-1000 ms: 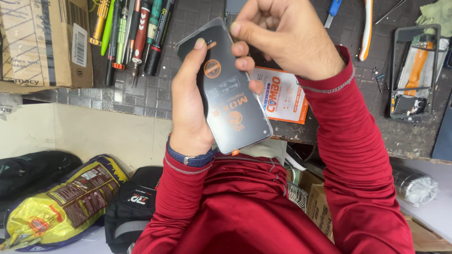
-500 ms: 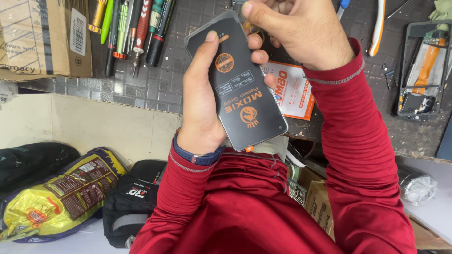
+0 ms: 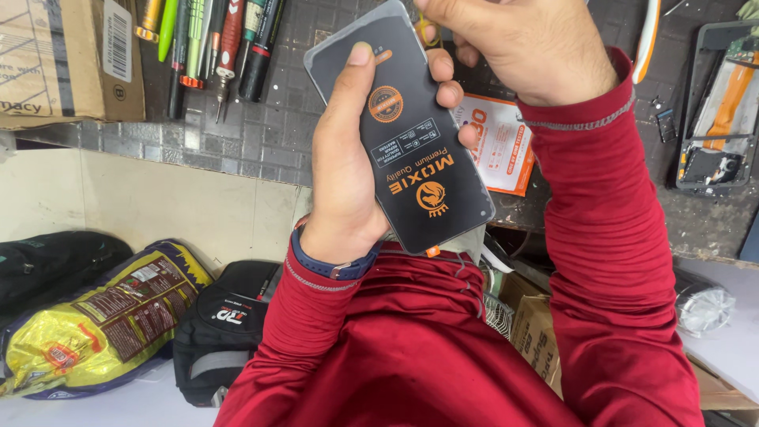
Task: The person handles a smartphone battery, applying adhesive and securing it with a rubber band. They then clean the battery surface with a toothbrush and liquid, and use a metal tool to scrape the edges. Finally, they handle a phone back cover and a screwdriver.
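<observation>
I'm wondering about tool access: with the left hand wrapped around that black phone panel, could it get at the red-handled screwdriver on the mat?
Probably not as it stands. The left hand is full with the phone panel; the red-handled screwdriver lies apart, though nothing blocks the mat between.

Black phone screen (image 3: 411, 150) with orange emblems (white lettering too), red sleeves (image 3: 609, 237), yellow bag (image 3: 103, 324).

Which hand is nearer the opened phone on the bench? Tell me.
Right. The right hand is left of the opened phone in view, apart from it; the left hand holds the display panel farther left.
</observation>
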